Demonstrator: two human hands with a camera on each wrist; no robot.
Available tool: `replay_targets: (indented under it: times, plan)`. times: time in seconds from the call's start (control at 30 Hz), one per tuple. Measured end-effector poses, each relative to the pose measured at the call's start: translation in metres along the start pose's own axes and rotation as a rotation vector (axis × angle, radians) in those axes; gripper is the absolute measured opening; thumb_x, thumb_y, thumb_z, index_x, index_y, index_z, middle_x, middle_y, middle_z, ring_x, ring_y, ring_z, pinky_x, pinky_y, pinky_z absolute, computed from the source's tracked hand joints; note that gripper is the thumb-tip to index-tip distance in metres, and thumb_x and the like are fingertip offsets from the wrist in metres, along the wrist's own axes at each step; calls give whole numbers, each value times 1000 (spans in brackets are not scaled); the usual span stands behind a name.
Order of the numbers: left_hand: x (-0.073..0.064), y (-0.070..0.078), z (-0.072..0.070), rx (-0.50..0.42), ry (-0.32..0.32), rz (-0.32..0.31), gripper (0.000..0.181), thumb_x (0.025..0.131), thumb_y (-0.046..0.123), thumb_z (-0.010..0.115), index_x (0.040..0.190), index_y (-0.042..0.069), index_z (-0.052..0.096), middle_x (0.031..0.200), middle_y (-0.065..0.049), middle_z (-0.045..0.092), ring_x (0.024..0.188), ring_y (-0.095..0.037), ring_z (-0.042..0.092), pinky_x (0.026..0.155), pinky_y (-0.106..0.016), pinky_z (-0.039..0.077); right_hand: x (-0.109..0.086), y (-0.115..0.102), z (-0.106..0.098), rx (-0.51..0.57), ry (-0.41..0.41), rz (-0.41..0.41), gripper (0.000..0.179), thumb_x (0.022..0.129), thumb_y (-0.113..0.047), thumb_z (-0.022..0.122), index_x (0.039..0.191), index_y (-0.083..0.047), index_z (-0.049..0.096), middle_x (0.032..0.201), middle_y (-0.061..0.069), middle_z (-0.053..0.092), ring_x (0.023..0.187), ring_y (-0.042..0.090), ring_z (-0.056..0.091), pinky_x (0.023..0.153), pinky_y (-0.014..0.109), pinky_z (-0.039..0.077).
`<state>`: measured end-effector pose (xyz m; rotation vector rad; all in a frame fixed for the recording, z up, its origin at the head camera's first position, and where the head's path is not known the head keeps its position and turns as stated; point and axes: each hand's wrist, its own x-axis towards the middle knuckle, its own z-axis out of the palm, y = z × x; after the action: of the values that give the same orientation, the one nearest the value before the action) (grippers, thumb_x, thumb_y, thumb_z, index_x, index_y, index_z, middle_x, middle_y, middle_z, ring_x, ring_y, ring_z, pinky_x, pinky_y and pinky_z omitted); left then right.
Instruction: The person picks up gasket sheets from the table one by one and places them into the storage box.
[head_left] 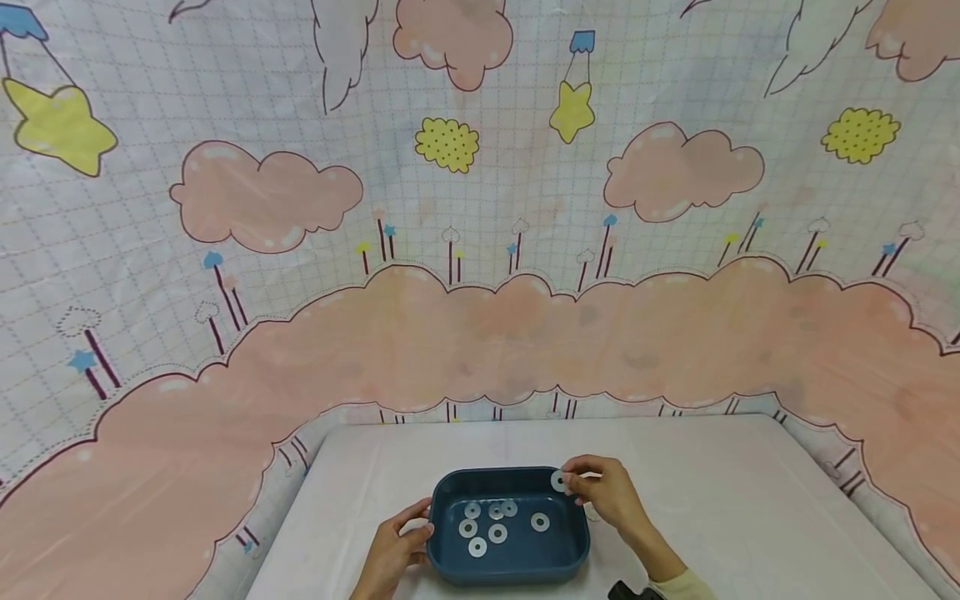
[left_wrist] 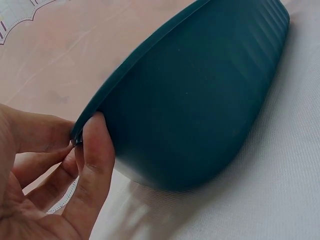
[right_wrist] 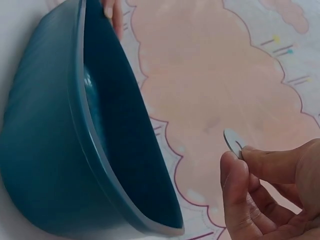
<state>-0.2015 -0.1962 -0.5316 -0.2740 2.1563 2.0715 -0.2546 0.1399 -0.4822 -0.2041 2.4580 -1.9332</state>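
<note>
A dark blue rectangular basin (head_left: pixel 510 568) with rounded corners is on the white table, with several flat metal washers (head_left: pixel 497 533) lying on its floor. At its left end my left hand (head_left: pixel 392 546) grips the rim; the left wrist view shows the thumb and fingers (left_wrist: pixel 97 150) pinching the basin's edge (left_wrist: pixel 165 115). My right hand (head_left: pixel 611 492) is by the far right corner, where thumb and fingertips pinch one washer (head_left: pixel 558 481). Seen from the right wrist, that washer (right_wrist: pixel 233 142) stands tilted between the fingers, apart from the basin's wall (right_wrist: pixel 45 125).
The white-covered table (head_left: pixel 720 475) extends around the basin on both sides and behind it. A cloth backdrop (head_left: pixel 525 342) printed with clouds and stars hangs behind. A black object (head_left: pixel 633 592) shows by the right sleeve at the lower edge.
</note>
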Motion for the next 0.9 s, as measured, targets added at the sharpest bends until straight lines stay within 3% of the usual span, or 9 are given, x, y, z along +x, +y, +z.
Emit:
replay_targets:
  times: [0.47,0.9]
  plan:
    - [0,2,-1,-7,-10,3,53,91,6,64,141,-4,49,123,-18,53,75,-15,61,62,-30,53,-1,2,21,83,-205,-15,17,87,-4,70,99,8,69,85,11,69,69,11,67,61,24,57]
    - [1,0,-1,-8,-16,6,54,91,7,64,141,-4,48,124,-18,54,72,-15,63,62,-30,54,-3,8,49,31,-279,33,13,86,-2,71,98,4,71,80,7,65,65,15,68,61,32,59]
